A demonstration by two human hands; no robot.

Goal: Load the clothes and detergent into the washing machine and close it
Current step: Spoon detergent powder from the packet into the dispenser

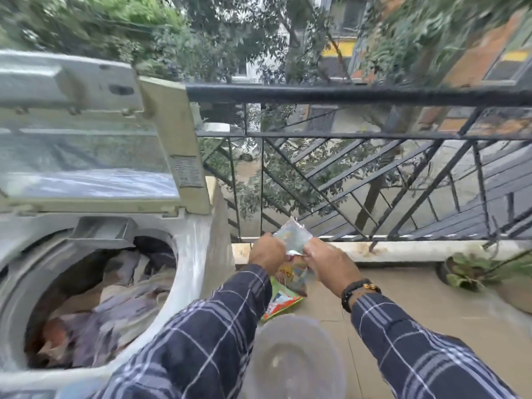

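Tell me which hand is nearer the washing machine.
Left. The left hand grips the detergent packet just to the right of the washing machine. The right hand grips the packet's opposite edge, farther from the machine.

The left sleeve (187,341), lower centre, and right sleeve (417,355), lower right, are dark navy cloth checked with thin white lines. A black beaded bracelet (359,292) with gold beads circles the right wrist.

Head-worn camera looks forward and down, close over balcony railing (345,95).
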